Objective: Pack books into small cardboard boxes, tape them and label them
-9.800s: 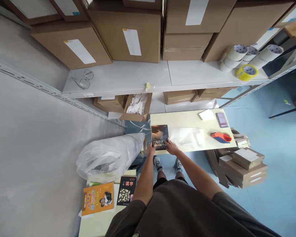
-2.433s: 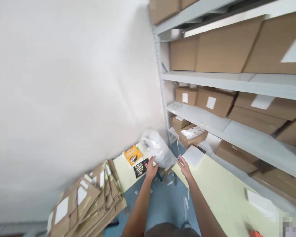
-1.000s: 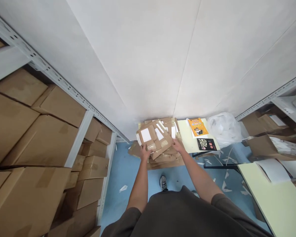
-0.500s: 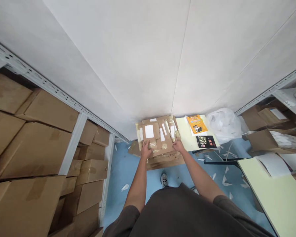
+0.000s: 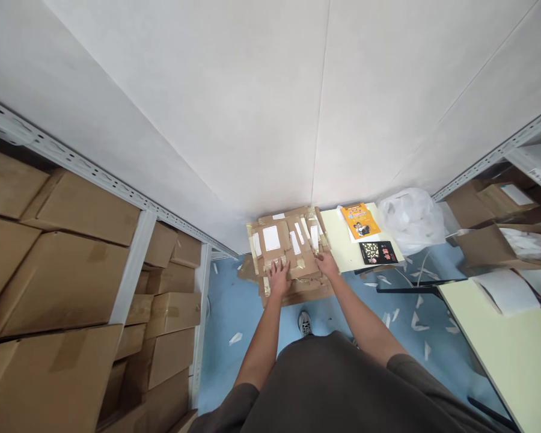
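Now resting both hands on a stack of flattened cardboard boxes (image 5: 291, 242) near the middle of the frame. Keeping the left hand (image 5: 279, 278) open, palm down, with fingers spread over the stack's lower edge and gripping nothing. Holding the right hand (image 5: 327, 264) open too, fingers lightly bent on the stack's right corner, with no visible grip. Showing tan tape and white labels across the top layer, with the stack sitting on the left end of a pale yellow bench (image 5: 349, 240) and its lower layers jutting past the bench edge.

Lying just right of the stack: an orange book (image 5: 359, 221), with a black book (image 5: 377, 252) directly below it. Bulging beside both books, toward the right: a white plastic bag (image 5: 410, 221). Running along the lower right: a second bench (image 5: 509, 367) carrying a white sheet (image 5: 505, 291). Filling the lower left: metal shelving (image 5: 133, 270) stacked with cardboard boxes (image 5: 79, 264). Scattering across the blue floor (image 5: 225, 367): white paper scraps (image 5: 235, 338). Spanning the upper half of the frame: a white wall (image 5: 184, 102).
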Motion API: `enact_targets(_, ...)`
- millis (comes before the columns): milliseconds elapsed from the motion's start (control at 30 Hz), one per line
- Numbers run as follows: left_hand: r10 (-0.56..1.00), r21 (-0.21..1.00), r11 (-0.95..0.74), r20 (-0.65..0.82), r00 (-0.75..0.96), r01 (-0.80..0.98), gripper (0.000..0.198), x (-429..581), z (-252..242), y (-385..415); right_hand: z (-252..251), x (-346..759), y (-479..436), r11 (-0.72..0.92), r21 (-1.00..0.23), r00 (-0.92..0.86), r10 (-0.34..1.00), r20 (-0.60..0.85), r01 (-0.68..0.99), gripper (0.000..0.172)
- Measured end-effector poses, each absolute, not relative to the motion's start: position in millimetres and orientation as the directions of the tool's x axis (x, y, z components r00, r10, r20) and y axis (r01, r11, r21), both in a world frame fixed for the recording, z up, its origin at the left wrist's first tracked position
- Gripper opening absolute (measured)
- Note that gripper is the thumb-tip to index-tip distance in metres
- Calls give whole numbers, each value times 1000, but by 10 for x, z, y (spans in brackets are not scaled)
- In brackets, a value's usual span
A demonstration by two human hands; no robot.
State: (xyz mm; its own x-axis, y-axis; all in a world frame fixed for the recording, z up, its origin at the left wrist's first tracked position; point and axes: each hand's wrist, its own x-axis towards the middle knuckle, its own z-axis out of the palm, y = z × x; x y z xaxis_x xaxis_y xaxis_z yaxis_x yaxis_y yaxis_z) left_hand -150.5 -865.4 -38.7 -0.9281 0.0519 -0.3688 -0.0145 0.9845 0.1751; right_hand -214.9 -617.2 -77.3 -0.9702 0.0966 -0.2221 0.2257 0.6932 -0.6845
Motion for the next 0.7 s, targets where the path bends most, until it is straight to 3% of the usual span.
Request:
enact_targets(367,108,250,968,-293,-950,33,79,-1440,-242,-8867,-596,-1992,-6406,686,-644,-935,170,-311,339,20)
enact_targets(700,73,248,969,-290,-954,-1,84,-1424,-254,-8826,-572,-2111,-6318,636,-694,-929,104,-355,337,23)
